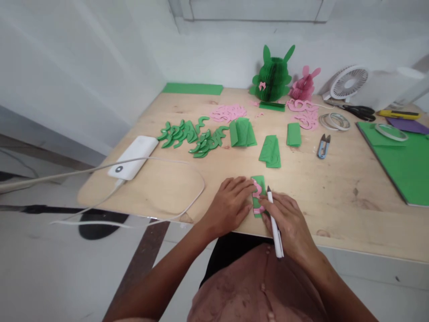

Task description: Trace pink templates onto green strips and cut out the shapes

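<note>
A small folded strip of green paper (260,179) lies near the table's front edge, with a pink paper cutout (258,189) on top of it. My left hand (229,203) rests at its left side, fingers stretched out and fingertips on the strip and cutout. On the other side, my right hand (291,223) holds a white pen (275,230), its dark tip pointing away from me. Fingertips of that hand also touch the cutout's lower part. Some of the cutout is hidden under my fingers.
Behind are folded green papers (271,152), green curved cutouts (177,133) and pink cutouts (228,113). Blue thread snips (323,146), tape rolls (338,121) and black scissors (360,111) lie right. A power bank (134,156) with a looping cable is left. Honeycomb paper figures (273,78) stand behind.
</note>
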A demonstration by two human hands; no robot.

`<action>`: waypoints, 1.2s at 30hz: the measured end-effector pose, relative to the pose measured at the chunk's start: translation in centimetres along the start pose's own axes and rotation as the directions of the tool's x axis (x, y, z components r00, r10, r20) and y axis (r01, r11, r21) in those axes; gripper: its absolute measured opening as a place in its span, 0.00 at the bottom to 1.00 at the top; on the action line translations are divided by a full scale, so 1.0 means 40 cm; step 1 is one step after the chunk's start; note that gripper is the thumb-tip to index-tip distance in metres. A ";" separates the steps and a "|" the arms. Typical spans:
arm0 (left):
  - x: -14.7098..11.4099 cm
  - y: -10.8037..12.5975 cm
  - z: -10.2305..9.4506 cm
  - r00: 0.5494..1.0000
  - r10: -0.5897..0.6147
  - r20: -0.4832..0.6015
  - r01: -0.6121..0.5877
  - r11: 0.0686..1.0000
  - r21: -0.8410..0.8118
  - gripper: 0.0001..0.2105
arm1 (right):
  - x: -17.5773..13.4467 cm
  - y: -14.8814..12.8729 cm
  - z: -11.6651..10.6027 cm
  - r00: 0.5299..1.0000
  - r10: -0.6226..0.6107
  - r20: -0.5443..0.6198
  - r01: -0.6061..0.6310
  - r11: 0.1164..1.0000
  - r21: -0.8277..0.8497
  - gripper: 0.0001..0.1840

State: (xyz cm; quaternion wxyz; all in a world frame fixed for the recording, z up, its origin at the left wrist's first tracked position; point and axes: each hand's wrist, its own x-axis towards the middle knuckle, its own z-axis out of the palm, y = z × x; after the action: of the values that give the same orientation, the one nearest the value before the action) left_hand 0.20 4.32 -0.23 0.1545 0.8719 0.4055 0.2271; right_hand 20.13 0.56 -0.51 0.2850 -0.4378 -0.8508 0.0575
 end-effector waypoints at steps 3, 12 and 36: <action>0.003 0.000 0.007 1.000 -0.012 -0.010 0.012 1.000 0.012 0.20 | 0.004 -0.001 -0.004 1.000 -0.006 0.005 0.006 1.000 -0.001 0.16; 0.008 -0.008 0.016 1.000 0.009 -0.010 -0.008 0.998 0.057 0.15 | 0.017 -0.002 -0.021 0.998 -0.015 0.059 0.017 0.999 -0.029 0.15; 0.006 -0.009 0.018 1.000 -0.011 -0.021 0.011 1.000 0.013 0.19 | 0.019 0.020 -0.025 0.994 -0.072 0.088 0.076 0.996 -0.043 0.16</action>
State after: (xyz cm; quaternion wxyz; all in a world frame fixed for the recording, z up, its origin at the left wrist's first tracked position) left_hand 0.47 4.68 -0.95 0.1458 0.8682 0.4133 0.2328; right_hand 20.90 1.51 0.39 0.2395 -0.4096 -0.8790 0.0461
